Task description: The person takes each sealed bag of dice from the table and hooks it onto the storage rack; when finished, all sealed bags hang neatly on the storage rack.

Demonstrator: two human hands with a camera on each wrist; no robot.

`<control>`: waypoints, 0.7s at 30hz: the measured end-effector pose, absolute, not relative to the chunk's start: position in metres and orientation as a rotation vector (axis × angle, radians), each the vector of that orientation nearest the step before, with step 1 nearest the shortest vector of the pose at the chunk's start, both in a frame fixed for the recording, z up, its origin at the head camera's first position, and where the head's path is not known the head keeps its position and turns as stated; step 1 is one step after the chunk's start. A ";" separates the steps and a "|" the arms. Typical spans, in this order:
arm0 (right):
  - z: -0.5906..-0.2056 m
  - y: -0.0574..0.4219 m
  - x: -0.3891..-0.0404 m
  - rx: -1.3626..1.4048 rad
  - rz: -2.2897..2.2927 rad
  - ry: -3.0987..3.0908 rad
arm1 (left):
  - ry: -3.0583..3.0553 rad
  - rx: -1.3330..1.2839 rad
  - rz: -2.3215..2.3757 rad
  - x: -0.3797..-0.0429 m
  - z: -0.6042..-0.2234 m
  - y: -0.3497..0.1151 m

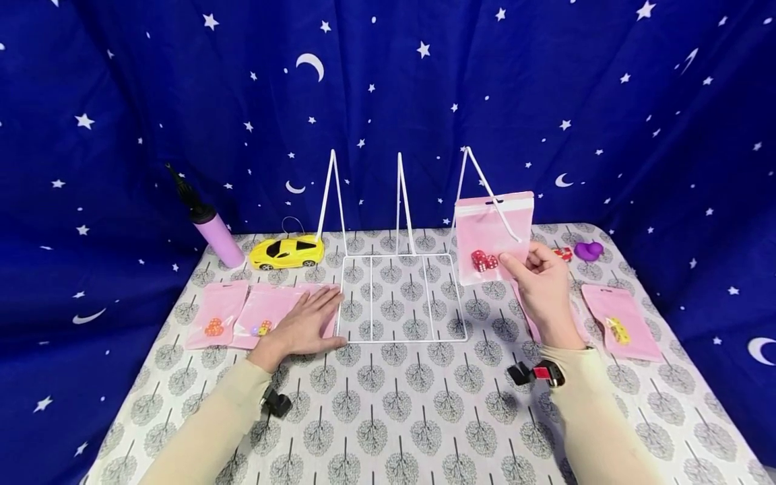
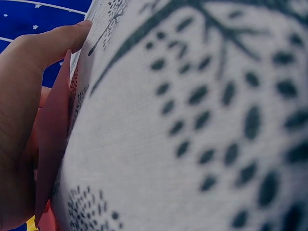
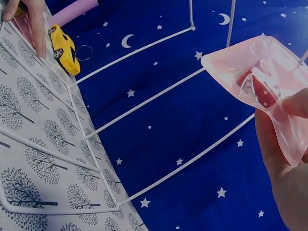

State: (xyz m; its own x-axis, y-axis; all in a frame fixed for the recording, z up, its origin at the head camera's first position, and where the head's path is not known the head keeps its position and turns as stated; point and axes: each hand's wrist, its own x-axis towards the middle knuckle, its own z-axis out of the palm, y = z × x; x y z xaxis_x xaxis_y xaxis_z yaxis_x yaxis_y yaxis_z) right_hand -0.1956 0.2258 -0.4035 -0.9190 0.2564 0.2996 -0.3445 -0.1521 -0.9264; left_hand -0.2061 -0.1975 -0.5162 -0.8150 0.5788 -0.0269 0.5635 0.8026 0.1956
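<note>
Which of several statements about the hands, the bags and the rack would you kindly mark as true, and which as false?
1. The right hand holds a pink bag with red dice. True.
2. The left hand grips the pump. False: it rests, fingers extended, over another pink bag.
3. In the head view, the yellow car is left of the white rack. True.
4. The bag with red dice lies flat on the table. False: it is held up in the air.

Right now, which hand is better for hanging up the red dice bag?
Probably the right hand: it pinches the pink bag of red dice at the right hook of the white rack. The left hand lies over another pink bag by the rack's left side, farther away.
</note>
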 end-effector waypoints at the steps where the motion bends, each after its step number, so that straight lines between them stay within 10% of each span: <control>1: -0.403 0.225 -0.197 0.092 2.110 -1.744 | 2.901 0.922 0.275 -0.206 -0.516 -0.198; 21: -0.396 0.216 -0.225 0.003 2.105 -1.734 | 2.887 0.918 0.264 -0.208 -0.514 -0.197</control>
State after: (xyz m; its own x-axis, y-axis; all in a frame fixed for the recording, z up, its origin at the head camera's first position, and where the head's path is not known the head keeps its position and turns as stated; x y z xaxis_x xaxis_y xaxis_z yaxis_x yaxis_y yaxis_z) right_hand -0.2249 0.2157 -0.3962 -0.9154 0.3096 0.2575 -0.3119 -0.1406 -0.9396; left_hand -0.2075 -0.1972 -0.5142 -0.8129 0.5807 -0.0434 0.5632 0.8030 0.1949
